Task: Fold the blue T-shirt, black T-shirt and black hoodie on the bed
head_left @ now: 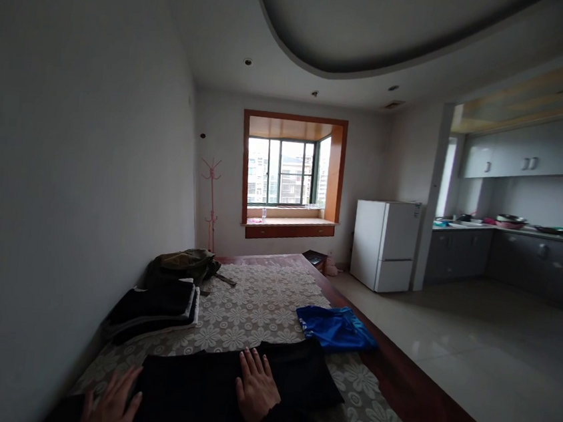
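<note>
A black garment (192, 389), folded into a long strip, lies across the lace tablecloth (257, 296) in front of me. My right hand (258, 386) rests flat on the middle of the cloth, fingers stretched out. At the strip's left end is my left hand (113, 401), its fingers spread and touching or close to the edge; the lower part of that hand is cut off by the frame. Beyond the strip to the right sits a folded blue garment (334, 327). A stack of folded dark clothes (158, 309) stands on the left by the wall.
Behind the stack is a dark backpack (182, 264). The dark red table (408, 392) shows along the right edge. A pink coat stand (210, 203) stands by the far wall near the window (285, 171). To the right are a white fridge (383, 245) and kitchen cabinets (462, 257).
</note>
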{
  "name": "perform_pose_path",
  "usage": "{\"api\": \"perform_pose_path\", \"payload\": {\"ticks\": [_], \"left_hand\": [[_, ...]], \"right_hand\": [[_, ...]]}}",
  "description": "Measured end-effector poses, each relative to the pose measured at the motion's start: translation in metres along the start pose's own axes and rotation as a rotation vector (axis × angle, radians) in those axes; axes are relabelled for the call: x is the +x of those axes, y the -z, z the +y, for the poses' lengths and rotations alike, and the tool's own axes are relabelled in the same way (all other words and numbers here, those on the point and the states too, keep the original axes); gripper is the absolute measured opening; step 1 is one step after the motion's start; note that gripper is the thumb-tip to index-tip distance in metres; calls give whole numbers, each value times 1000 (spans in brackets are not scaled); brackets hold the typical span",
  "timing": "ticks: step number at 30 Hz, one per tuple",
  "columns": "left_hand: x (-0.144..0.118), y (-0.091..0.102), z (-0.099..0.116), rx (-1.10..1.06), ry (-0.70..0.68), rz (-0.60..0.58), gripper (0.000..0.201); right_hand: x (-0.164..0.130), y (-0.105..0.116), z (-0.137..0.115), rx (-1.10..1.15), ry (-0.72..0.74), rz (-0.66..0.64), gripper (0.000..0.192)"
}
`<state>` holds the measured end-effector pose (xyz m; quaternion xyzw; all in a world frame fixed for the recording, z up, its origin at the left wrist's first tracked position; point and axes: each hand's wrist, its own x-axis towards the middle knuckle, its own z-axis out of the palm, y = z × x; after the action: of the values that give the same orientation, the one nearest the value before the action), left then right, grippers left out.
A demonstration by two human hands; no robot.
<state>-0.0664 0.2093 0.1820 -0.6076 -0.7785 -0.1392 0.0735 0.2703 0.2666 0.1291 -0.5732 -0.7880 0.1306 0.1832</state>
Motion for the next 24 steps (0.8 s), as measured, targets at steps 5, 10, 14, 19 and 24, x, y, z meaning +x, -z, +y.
{"api": "perform_pose_path", "payload": {"ticks": [5, 10, 14, 19, 24], "left_hand": [[-24, -9, 94, -80, -291, -218, 59], [-27, -18, 155, -140, -446, -336, 61], [-16, -25, 172, -121, -480, -359, 63], [-15, -33, 174, -54, -514, -238, 62], [-17, -40, 173, -14, -503, -225, 63]], "right_hand": [[-1, 2, 0, -17, 0, 6, 67], [-2, 2, -2, -45, -3, 1, 67], [-1, 0, -2, -43, -12, -7, 68], [-2, 0, -2, -46, -4, 7, 67], [-3, 2, -4, -62, -12, -4, 67]]}}
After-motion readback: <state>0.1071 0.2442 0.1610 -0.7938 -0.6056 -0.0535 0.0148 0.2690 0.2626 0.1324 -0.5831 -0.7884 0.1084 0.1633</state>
